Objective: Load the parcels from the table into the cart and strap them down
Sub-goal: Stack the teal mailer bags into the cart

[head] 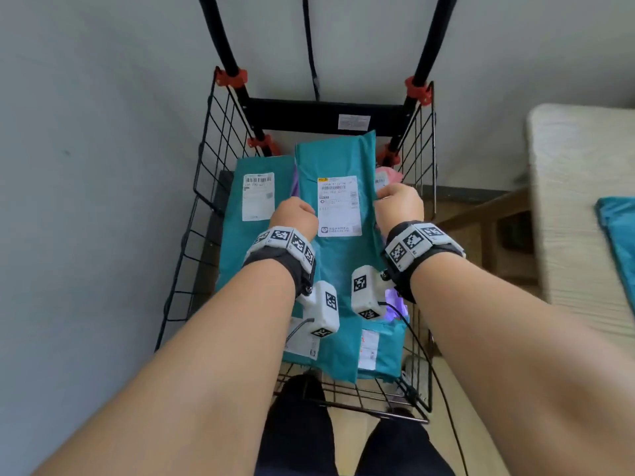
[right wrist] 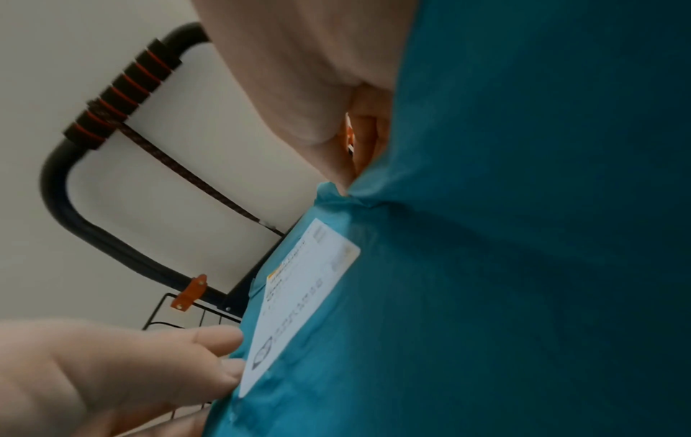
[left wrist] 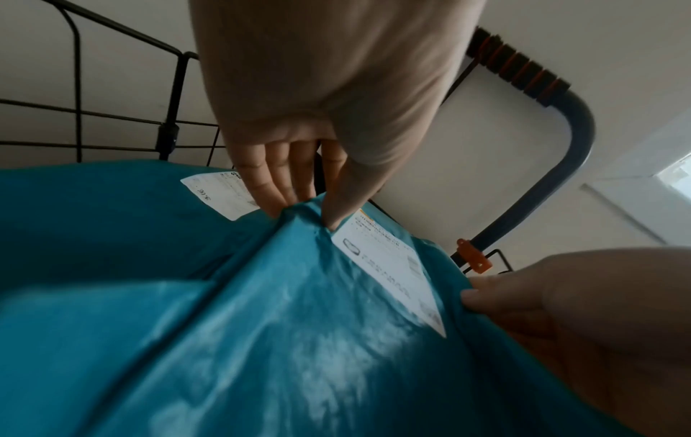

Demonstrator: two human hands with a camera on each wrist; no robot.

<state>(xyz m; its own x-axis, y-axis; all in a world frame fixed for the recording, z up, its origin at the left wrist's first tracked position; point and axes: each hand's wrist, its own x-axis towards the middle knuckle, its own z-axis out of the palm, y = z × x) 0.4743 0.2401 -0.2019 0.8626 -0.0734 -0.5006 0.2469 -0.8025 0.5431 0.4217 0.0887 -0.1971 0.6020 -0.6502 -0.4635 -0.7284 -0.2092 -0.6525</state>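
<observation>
A long teal parcel (head: 338, 255) with a white shipping label (head: 339, 205) lies lengthwise on top of other teal parcels in the black wire cart (head: 209, 173). My left hand (head: 297, 214) pinches its left edge, thumb on top and fingers underneath, as the left wrist view shows at the teal parcel (left wrist: 299, 310) under my left hand (left wrist: 299, 189). My right hand (head: 400, 201) pinches its right edge, and in the right wrist view my right hand (right wrist: 355, 153) holds a fold of the teal parcel (right wrist: 486, 266). A second teal parcel (head: 256, 201) lies to the left.
A pink parcel (head: 386, 178) shows at the cart's far right corner. A dark strap (head: 311, 56) hangs from the cart handle. The table (head: 580, 207) stands to the right with another teal parcel (head: 618, 228) on it. My legs are at the cart's near end.
</observation>
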